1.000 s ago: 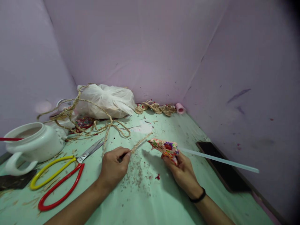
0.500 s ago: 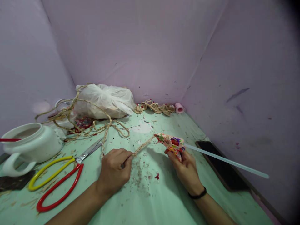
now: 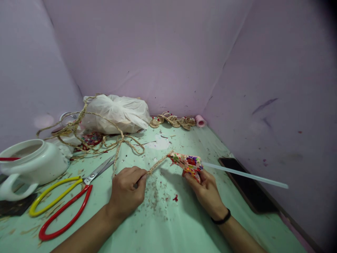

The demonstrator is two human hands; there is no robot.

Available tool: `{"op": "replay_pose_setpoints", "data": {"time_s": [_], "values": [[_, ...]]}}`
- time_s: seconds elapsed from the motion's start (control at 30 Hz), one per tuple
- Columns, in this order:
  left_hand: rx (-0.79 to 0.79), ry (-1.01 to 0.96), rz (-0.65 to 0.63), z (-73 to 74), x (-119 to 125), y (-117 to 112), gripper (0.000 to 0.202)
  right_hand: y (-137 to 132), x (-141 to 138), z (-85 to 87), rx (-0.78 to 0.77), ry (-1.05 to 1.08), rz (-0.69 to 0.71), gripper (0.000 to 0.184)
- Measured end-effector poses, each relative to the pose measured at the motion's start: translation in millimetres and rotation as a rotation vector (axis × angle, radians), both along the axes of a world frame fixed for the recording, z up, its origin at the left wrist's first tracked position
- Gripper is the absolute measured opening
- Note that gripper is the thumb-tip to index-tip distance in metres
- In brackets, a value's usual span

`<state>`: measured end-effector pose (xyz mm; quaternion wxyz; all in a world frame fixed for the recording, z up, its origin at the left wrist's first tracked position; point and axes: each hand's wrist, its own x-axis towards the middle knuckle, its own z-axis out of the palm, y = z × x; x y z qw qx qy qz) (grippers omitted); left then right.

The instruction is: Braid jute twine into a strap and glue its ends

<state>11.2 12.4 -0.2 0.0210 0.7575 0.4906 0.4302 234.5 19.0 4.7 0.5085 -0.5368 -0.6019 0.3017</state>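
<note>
My left hand is closed in a pinch on the end of a braided jute cord that rises to the right. My right hand grips a flower-patterned glue gun, its nozzle touching the cord's tip. A long clear glue stick sticks out of the gun's back toward the right. More of the jute cord lies in loose loops behind my left hand.
Scissors with red and yellow handles lie at the left on the green table. A white pot stands further left. At the back lie a white plastic bag, small jute pieces and a pink spool. A dark phone lies at the right.
The glue gun's nozzle has come onto the cord's tip, and the cord end has lifted off the table. Both hands shifted only slightly.
</note>
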Motion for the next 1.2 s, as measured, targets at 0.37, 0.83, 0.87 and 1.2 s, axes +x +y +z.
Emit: {"op": "replay_pose_setpoints", "data": {"time_s": [0.37, 0.83, 0.87, 1.2], "values": [[-0.004, -0.016, 0.011, 1.8, 0.2, 0.7, 0.017, -0.6, 0.5, -3.3, -0.008, -0.031, -0.019, 0.027], [-0.032, -0.033, 0.009, -0.5, -1.6, 1.2, 0.016, 5.9, 9.3, 0.9, -0.067, 0.066, -0.074, 0.026], [-0.039, -0.031, 0.009, -0.9, -1.9, 1.1, 0.015, 6.7, 12.3, 2.6, -0.076, 0.073, -0.071, 0.026], [-0.110, -0.008, -0.101, -2.8, -4.4, 2.7, 0.017, 10.6, 45.1, 20.0, -0.111, 0.048, 0.130, 0.030]]}}
